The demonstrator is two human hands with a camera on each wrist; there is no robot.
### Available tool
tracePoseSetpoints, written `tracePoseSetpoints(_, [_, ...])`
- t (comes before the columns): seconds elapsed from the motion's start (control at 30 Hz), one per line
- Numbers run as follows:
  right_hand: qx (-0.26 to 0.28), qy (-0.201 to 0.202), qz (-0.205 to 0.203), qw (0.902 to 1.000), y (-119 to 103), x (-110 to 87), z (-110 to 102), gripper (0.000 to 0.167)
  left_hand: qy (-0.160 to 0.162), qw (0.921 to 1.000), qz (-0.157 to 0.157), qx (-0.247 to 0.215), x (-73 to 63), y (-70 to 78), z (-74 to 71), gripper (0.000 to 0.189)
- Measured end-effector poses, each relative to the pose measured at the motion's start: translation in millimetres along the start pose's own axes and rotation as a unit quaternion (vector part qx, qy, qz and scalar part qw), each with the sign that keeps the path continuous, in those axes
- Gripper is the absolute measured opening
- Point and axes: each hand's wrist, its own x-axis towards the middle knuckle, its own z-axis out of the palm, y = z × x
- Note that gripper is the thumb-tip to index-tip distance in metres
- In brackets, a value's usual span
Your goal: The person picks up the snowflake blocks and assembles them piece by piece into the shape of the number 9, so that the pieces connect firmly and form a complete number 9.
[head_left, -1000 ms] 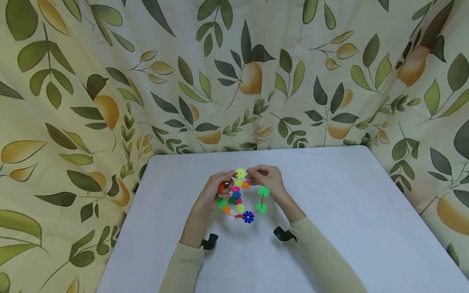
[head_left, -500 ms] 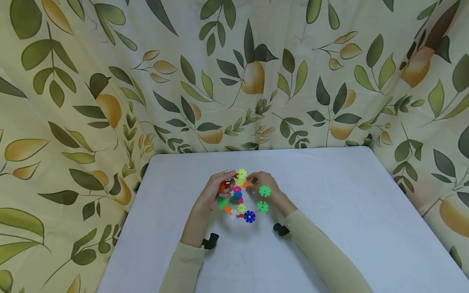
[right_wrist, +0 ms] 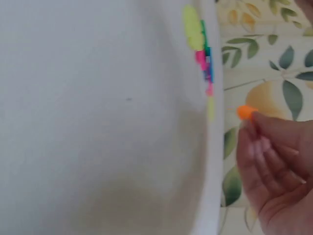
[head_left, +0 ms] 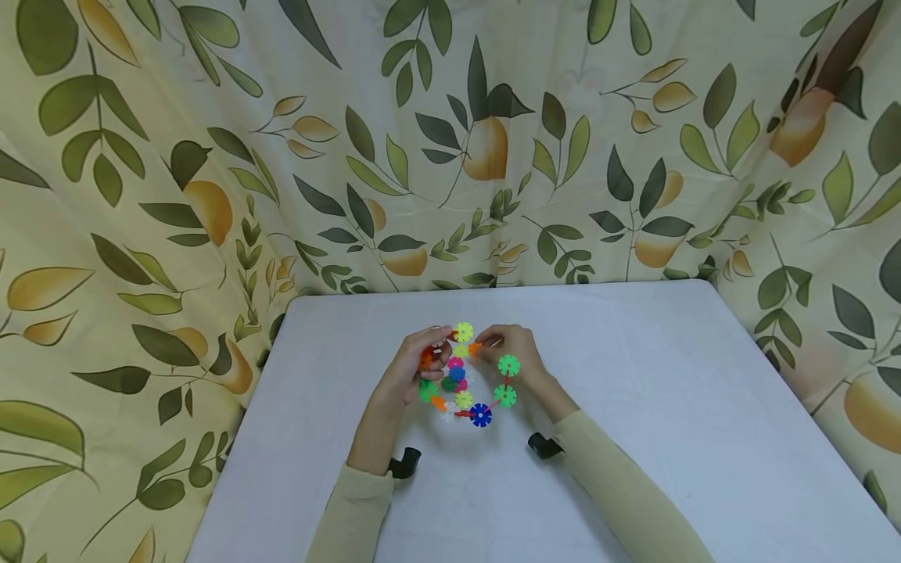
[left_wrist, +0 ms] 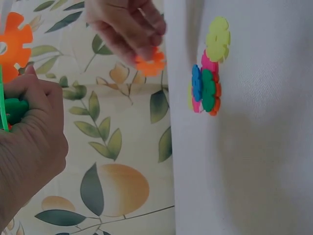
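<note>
My left hand [head_left: 411, 367] holds a chain of notched plastic snowflake discs. The chain curves down past a dark blue disc [head_left: 481, 415] and up to green discs [head_left: 505, 396] near the right wrist. At its top, by the left fingertips, sits a yellow disc [head_left: 463, 332]. In the left wrist view an orange disc [left_wrist: 14, 41] shows above the left hand's knuckles. My right hand [head_left: 514, 349] pinches a loose orange disc [right_wrist: 247, 112] between thumb and fingertips, just right of the yellow disc in the head view.
A small heap of loose discs, including a dark green disc [left_wrist: 208, 90] and a yellow disc [right_wrist: 193, 30], lies on the white table [head_left: 633, 375]. Black wrist-camera mounts [head_left: 404, 464] stick out at both wrists. A leaf-patterned curtain [head_left: 450, 156] surrounds the table's far side.
My right hand has moved from beside the top yellow disc down to the heap and pinched an orange disc there, now slightly raised. The left hand has kept its hold on the chain.
</note>
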Motion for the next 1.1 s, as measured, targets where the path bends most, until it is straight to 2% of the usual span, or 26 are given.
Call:
tracePoseSetpoints(0.17, [0.081, 0.025, -0.037, 0.9957, -8, -7.6, -9, 0.012, -0.001, 1.0000, -0.001, 0.003, -1.4, 1.2, 0.7, 0.028])
tracePoseSetpoints(0.53, [0.156, 0.056, -0.105, 0.9807, -15, -17.9, -23, 0.014, -0.005, 1.0000, 0.003, 0.005, -1.2, -0.6, -2.2, 0.029])
tracePoseSetpoints(0.9, [0.211, 0.079, -0.101, 0.9690, -33, -32.4, -33, 0.016, 0.002, 1.0000, -0.001, 0.008, 0.0, -0.6, -0.1, 0.029])
tracePoseSetpoints(0.97, [0.218, 0.083, -0.107, 0.9665, -42, -37.9, -36, 0.016, 0.007, 0.9999, -0.004, 0.008, 0.0, -0.3, 0.4, 0.028])
tracePoseSetpoints(1.1, [0.217, 0.094, -0.120, 0.9643, -46, -42.0, -35, 0.015, 0.014, 0.9999, -0.007, 0.004, 0.2, -0.5, 1.5, 0.027])
